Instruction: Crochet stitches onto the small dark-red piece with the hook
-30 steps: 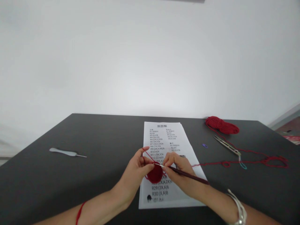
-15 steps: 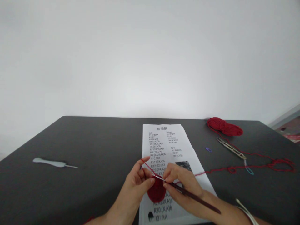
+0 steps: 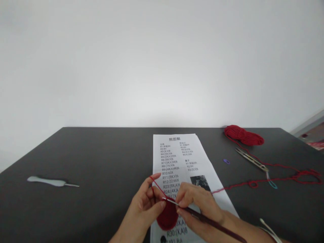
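Between my hands hangs a round piece of red crochet work [image 3: 167, 217], over the lower part of a printed pattern sheet [image 3: 172, 158]. My left hand [image 3: 148, 204] pinches its upper left edge between thumb and fingers, and red yarn runs taut over the raised index finger. In my right hand [image 3: 198, 206] is a crochet hook [image 3: 210, 221] with a dark handle and silver tip, gripped like a pencil. The hook's tip lies at the top edge of the crochet work, by the left thumb; the exact stitch is too small to make out.
A pale grey-handled crochet hook [image 3: 48, 181] lies at the left. On the right are a skein of red yarn [image 3: 243, 135], thread snips [image 3: 251, 159] with a blue loop, a purple stitch marker [image 3: 226, 161] and a loose, curled yarn strand [image 3: 240, 184].
Both hands, with the crochet work and hook, sit slightly lower in the view. The hook tip has shifted a little left and down. The view itself has moved slightly.
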`<state>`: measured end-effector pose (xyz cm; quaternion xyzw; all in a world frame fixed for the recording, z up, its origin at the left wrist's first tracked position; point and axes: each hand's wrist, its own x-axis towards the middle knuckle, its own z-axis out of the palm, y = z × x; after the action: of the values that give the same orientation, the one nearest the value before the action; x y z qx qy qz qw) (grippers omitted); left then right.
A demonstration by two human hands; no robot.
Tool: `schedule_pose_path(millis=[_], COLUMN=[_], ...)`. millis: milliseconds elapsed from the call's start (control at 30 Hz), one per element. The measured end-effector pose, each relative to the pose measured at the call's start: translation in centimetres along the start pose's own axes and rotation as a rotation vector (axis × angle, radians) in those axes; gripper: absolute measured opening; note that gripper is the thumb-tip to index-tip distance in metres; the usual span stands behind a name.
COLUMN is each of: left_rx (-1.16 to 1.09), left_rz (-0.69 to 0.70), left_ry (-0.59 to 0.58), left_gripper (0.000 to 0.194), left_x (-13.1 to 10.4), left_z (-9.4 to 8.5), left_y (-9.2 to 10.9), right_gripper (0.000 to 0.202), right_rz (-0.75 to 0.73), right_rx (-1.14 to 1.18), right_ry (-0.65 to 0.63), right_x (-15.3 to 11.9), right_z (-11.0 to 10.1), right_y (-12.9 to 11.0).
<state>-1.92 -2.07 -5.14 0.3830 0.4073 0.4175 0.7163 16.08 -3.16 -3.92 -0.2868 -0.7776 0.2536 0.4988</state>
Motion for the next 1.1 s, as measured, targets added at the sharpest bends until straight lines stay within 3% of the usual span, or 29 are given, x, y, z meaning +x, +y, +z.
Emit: schedule_pose_path(millis=[567, 967, 1033, 1100], left_rx=[-0.018, 0.007, 0.024, 0.046], left_rz=[-0.011, -0.015, 0.004, 0.022], left_ry=[0.011, 0.019, 0.014, 0.008], left_gripper=[0.057, 0.056, 0.056, 0.057], left_x=[-0.1, -0.1, 0.2, 0.4], left_z=[0.1, 0.0, 0.0, 0.1], left_y=[0.4, 0.3, 0.4, 0.6], right_gripper=[0.017, 0.018, 0.017, 0.013], right_rz=[0.033, -0.014, 0.034, 0.173], right_rx=[0.020, -0.006, 0.030, 0.052], right_ry=[-0.011, 0.053, 0.073, 0.069], right_x=[-0.2, -0.1, -0.2, -0.4], right_z=[0.0, 0.4, 0.5, 0.5], right_y=[0.1, 0.4, 0.6, 0.9])
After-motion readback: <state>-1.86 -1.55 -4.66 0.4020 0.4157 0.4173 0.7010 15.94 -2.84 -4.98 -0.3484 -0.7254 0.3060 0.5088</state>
